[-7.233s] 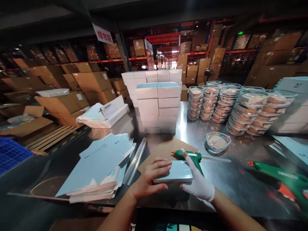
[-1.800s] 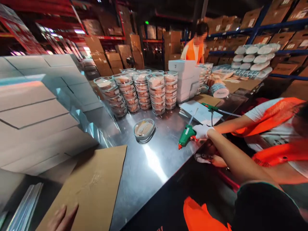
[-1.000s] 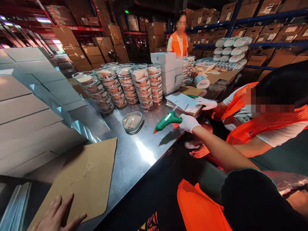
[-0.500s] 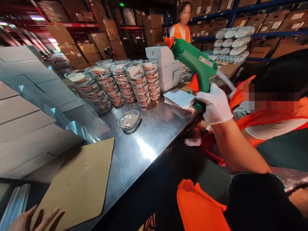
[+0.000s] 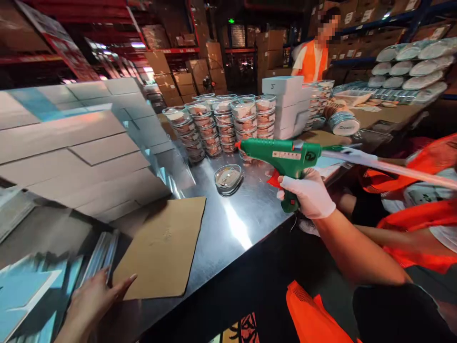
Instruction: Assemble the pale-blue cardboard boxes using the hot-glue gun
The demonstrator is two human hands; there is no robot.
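Note:
My right hand [image 5: 316, 193], in a white glove, is wrapped round the handle of a green hot glue gun [image 5: 282, 151]. The gun is held level above the table, its orange nozzle to the left and a long translucent glue stick [image 5: 396, 167] trailing from its rear. My bare left hand [image 5: 93, 299] is open at lower left, thumb stretched over the near edge of a brown cardboard sheet [image 5: 166, 243]. Its other fingers reach beside a row of thin, shiny upright pieces [image 5: 100, 252]; whether they touch is unclear. Beyond the sheet, clear oval lids [image 5: 228, 178] lie stacked.
Pale boxes [image 5: 89, 152] are piled at left, beside blue-and-white flat pieces [image 5: 24, 295]. Stacked clear tubs [image 5: 217, 121] and white boxes [image 5: 285, 105] stand at the back of the metal table [image 5: 210, 257]. A co-worker in an orange vest [image 5: 424, 228] sits close at right; another person [image 5: 314, 59] stands behind.
The glue gun has come down from a raised, tilted pose to level. My left hand has moved from the cardboard toward the upright pieces, and the view has swung left.

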